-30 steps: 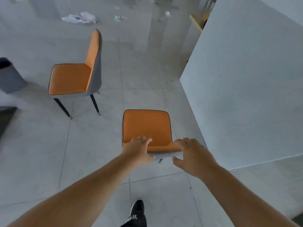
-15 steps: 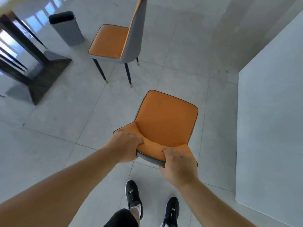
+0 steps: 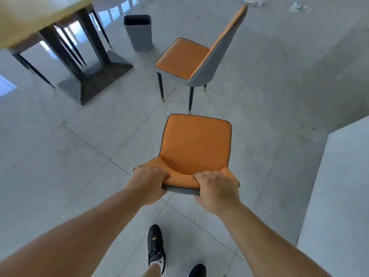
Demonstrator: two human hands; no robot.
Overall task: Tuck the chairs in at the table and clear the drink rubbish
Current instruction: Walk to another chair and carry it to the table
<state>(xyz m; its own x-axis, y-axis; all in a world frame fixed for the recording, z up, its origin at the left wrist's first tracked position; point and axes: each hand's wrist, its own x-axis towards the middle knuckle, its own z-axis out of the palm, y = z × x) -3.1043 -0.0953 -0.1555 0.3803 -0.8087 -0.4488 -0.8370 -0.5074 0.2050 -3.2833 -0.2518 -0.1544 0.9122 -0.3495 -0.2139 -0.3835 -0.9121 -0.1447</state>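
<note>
Two chairs in sight, one table, one bin, and two hands on the job. The near chair (image 3: 196,148) is right in front of the person: orange seat, dark piping round the edge, grey shell behind; its legs are hidden under the seat. The left hand (image 3: 148,183) and the right hand (image 3: 216,191) are both clamped over the top of its backrest, fingers curled onto the orange side, a stretch of backrest between them. The second chair (image 3: 191,59) stands just beyond on the tiled floor, side-on, same orange and grey, with dark legs tipped in gold; three legs show. The table (image 3: 36,19) is off to the upper left, its pale top blurred and cut off by the frame, dark base beneath. The grey bin (image 3: 138,33) stands open between the table base and the far chair. Up in the top right corner lies pale rubbish (image 3: 250,0), cropped and too small to make out. Two black shoes (image 3: 155,247) show below, the right one cut off.
</note>
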